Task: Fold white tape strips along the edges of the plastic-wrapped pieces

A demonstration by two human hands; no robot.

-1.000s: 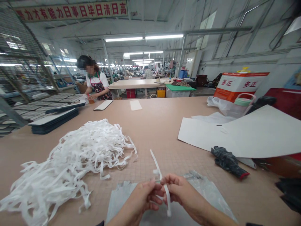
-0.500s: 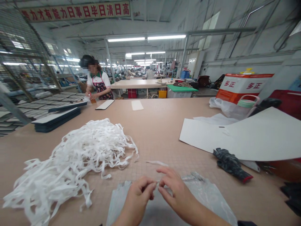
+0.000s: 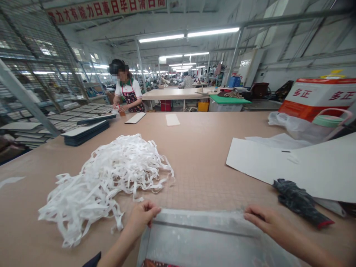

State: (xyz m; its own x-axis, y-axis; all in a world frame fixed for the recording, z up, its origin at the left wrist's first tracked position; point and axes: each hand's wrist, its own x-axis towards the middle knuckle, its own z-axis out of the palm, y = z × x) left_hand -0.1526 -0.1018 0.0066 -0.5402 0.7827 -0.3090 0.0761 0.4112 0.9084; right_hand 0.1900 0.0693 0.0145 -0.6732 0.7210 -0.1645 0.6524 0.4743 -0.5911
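A translucent grey plastic bag or sheet [image 3: 200, 233] is stretched across the table's near side, with a dark line along its upper part. My left hand [image 3: 147, 213] pinches its upper left corner between thumb and fingers. At the upper right corner, my right hand [image 3: 258, 217] is closed on the same plastic. A little of something red and patterned [image 3: 157, 263] peeks out at the bottom edge; the rest is out of view. A tangled heap of white fabric strips [image 3: 119, 170] lies just beyond and left of my left hand.
A dark glove-like bundle with a red edge [image 3: 302, 202] and a large white board [image 3: 286, 167] lie to the right. A red and white box [image 3: 314, 98] stands behind them. Stacked panels [image 3: 86, 133] are at the far left, where a co-worker [image 3: 128, 89] handles something.
My hands were together over the plastic; now they are wide apart at its corners, with the plastic spread between them. The view has shifted left. A thin white strip beyond my hands is gone from there.
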